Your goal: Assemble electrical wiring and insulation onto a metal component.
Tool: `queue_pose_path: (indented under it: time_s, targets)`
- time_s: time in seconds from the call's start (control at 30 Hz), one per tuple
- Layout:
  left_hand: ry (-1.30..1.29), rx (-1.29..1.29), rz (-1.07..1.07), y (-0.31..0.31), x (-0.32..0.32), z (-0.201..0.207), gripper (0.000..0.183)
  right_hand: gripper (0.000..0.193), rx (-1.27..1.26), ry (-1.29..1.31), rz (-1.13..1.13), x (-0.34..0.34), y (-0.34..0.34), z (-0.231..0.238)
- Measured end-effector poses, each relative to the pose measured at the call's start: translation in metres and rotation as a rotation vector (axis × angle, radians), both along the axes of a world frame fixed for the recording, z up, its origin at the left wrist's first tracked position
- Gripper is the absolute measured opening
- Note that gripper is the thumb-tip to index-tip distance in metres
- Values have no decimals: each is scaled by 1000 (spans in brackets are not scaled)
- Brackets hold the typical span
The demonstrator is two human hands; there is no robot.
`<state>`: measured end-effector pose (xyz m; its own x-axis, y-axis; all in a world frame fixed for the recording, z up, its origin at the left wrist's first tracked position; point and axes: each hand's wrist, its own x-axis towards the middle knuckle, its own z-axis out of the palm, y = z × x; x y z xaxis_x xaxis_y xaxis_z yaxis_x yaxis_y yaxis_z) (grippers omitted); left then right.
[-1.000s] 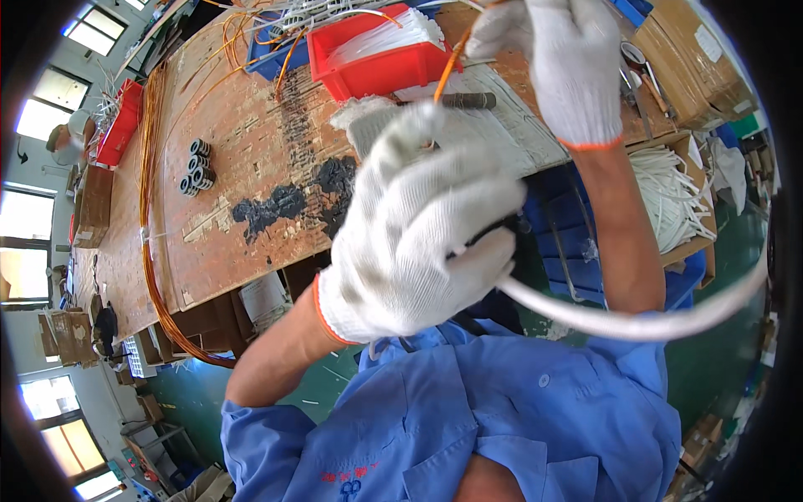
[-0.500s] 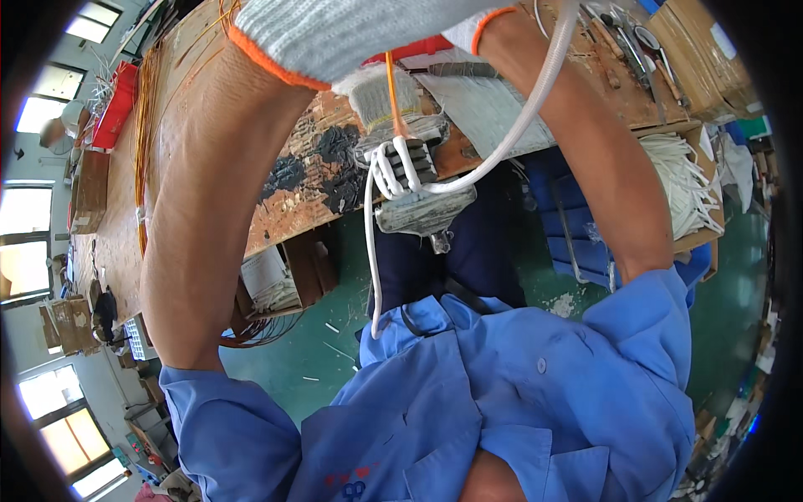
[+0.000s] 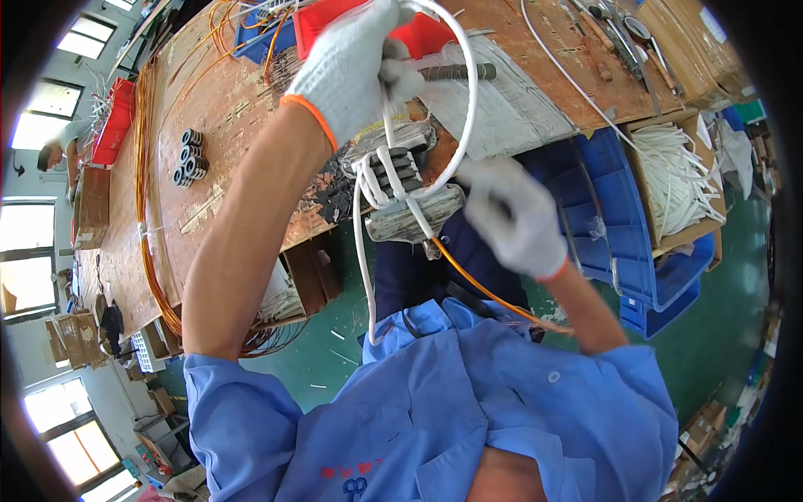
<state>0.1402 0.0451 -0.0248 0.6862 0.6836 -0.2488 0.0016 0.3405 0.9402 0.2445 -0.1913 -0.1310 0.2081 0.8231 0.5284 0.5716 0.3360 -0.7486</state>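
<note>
My left hand [image 3: 350, 75], in a white glove with an orange cuff, is closed on a white sleeved cable [image 3: 470, 100] above the bench edge. The cable makes a large loop and winds several times around a black slotted core [image 3: 399, 173]. Worn wooden blocks [image 3: 406, 219] hold the core from both sides. Below the core, an orange wire [image 3: 481, 286] comes out of the white sleeving and trails toward my right forearm. My right hand [image 3: 514, 219], also gloved, is beside the lower block, its fingers blurred by motion. A loose white end hangs toward my lap.
Red bin [image 3: 427, 38] and blue bin [image 3: 266, 38] stand at the back. Black rings [image 3: 191, 157] are stacked on the left of the workbench [image 3: 226, 109]. Hand tools [image 3: 627, 50] lie at the far right. A cardboard box of white sleeves [image 3: 673, 180] sits above blue crates [image 3: 661, 268].
My right hand has come down and right from the far side. My left hand has moved slightly, gripping the white cable. The orange wire, formerly above the core, now trails below it.
</note>
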Motion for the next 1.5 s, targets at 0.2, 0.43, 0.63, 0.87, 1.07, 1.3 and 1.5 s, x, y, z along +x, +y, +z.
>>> queue_pose_path:
  time_s: [0.2, 0.43, 0.63, 0.87, 1.07, 1.3, 1.5]
  targets:
    - [74, 4, 29, -23, -12, -19, 58, 25, -24, 399, 157, -69, -21, 6]
    - [317, 945, -294, -62, -103, -15, 47, 46, 329, 1158, 89, 98, -177, 88]
    - [190, 892, 152, -93, -80, -57, 66, 69, 305, 700, -180, -31, -68, 41]
    - [210, 1290, -125, -74, -90, -50, 88, 77, 280, 721, 113, -92, -16, -15]
    - [321, 1185, 92, -96, -78, -58, 87, 86, 407, 1105, 380, -89, -2, -2]
    - [231, 1121, 150, -94, -66, -58, 44, 80, 188, 1703, 620, -93, -64, 35]
    - [564, 1500, -362, -77, -91, -5, 70, 68, 379, 1374, 469, -29, -99, 57]
